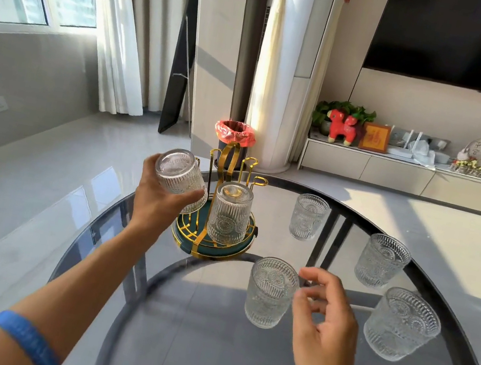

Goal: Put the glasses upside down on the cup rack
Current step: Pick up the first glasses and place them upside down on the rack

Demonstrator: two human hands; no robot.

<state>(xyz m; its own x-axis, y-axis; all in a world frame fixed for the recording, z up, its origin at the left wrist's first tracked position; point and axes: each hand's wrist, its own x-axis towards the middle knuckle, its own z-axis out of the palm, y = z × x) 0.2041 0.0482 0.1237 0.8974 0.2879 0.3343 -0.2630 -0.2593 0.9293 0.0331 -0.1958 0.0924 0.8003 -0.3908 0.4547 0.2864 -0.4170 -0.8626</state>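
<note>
A cup rack (212, 243) with gold wire prongs and a dark green round base stands at the far left of the round glass table (205, 337). One ribbed clear glass (230, 212) hangs upside down on a front prong. My left hand (155, 199) grips a second glass (180, 176), inverted and tilted, over the rack's left side. My right hand (321, 319) hovers with fingers apart, just right of an upright glass (269, 293), not gripping it. More upright glasses stand at the back (307, 216), at the right (381, 260) and at the near right (402, 325).
Beyond the table's far edge stands a bin with a red bag (234, 136) on the grey floor. A low TV cabinet (410, 177) with ornaments runs along the right wall. The table's curved rim (449, 303) passes close to the right-hand glasses.
</note>
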